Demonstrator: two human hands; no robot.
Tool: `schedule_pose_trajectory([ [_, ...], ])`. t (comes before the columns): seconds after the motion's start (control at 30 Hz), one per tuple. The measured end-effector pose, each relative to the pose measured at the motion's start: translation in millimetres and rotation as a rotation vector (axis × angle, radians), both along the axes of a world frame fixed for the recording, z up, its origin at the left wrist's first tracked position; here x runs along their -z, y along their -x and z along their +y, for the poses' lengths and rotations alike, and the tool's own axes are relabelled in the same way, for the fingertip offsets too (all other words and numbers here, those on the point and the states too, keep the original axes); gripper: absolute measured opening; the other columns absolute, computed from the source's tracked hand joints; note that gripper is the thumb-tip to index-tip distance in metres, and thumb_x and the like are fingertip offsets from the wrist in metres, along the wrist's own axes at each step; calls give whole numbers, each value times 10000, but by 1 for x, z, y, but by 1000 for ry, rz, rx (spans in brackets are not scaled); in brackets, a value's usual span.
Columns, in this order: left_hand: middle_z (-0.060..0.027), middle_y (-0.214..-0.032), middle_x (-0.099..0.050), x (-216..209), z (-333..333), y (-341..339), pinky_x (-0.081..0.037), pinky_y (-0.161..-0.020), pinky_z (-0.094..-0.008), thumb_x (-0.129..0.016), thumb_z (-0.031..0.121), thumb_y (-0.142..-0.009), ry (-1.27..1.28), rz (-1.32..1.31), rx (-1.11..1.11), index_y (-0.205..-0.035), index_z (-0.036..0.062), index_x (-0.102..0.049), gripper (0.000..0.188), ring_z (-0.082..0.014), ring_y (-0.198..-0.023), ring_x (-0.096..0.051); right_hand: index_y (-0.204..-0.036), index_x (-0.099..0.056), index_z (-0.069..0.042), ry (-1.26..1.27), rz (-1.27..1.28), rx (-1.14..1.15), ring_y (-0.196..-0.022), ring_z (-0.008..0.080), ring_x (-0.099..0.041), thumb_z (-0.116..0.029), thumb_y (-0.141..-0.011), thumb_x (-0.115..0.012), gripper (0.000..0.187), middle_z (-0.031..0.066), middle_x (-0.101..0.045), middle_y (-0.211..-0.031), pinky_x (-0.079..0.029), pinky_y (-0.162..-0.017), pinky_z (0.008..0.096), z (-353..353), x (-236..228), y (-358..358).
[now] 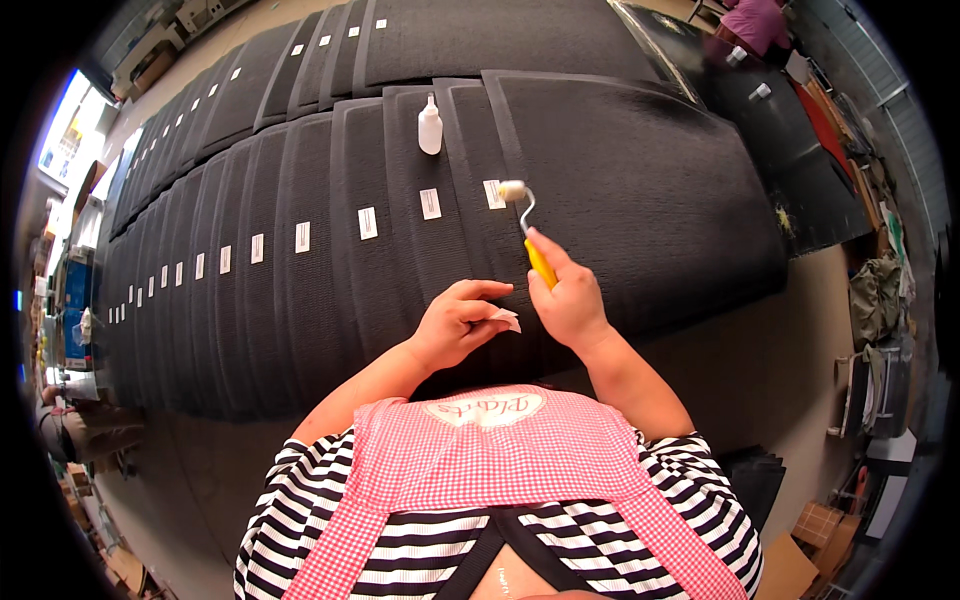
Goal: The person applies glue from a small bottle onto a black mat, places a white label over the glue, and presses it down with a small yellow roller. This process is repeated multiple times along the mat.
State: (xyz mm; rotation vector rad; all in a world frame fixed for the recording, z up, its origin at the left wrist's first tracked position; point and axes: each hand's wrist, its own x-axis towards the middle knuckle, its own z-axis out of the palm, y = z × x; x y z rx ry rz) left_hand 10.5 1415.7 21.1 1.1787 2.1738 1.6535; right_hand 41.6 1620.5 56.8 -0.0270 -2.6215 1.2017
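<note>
My right hand [573, 300] is closed round the yellow handle of a small paint roller [542, 262]. Its pale roller head lies at the upper right edge of a white label [492, 194] on a black ribbed mat [630, 180]; I cannot tell whether it presses down. My left hand [462, 322] is closed, pinching a small white slip of paper [507, 319] between thumb and fingers above the near edge of the mats. Beyond both hands, a white squeeze bottle [430, 130] with a narrow nozzle rests on the mats.
Overlapping black mats [270, 330] fan out to the left, each with a white label. A second row [480, 40] lies behind them. At the far right, a person in a purple top [757, 25] is by a dark table [800, 150] with small white objects. Cardboard [785, 570] is at lower right.
</note>
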Motion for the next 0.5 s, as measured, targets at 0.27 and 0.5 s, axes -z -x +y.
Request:
schedule_pose_trajectory([
  [0.27,-111,-1212,-650,3,0,1,-537,-847,-334,-762,119,-829,32,33,-21,-921,63,-745,109,-250,-1026,-634,-1370,-543,-149,-111,-188,-31,-884,372,-677,-187,-874,-600,500,182,-703,-960,-536,-801,469,-9,8,16],
  [0.5,-129,-1223,-636,1,-2,0,-531,-834,-320,-744,86,-847,26,-23,-10,-930,55,-739,89,-236,-1033,-643,-1351,-563,-126,-132,-285,-48,-939,384,-673,-182,-872,-603,484,184,-698,-1056,-535,-828,439,-8,-12,3],
])
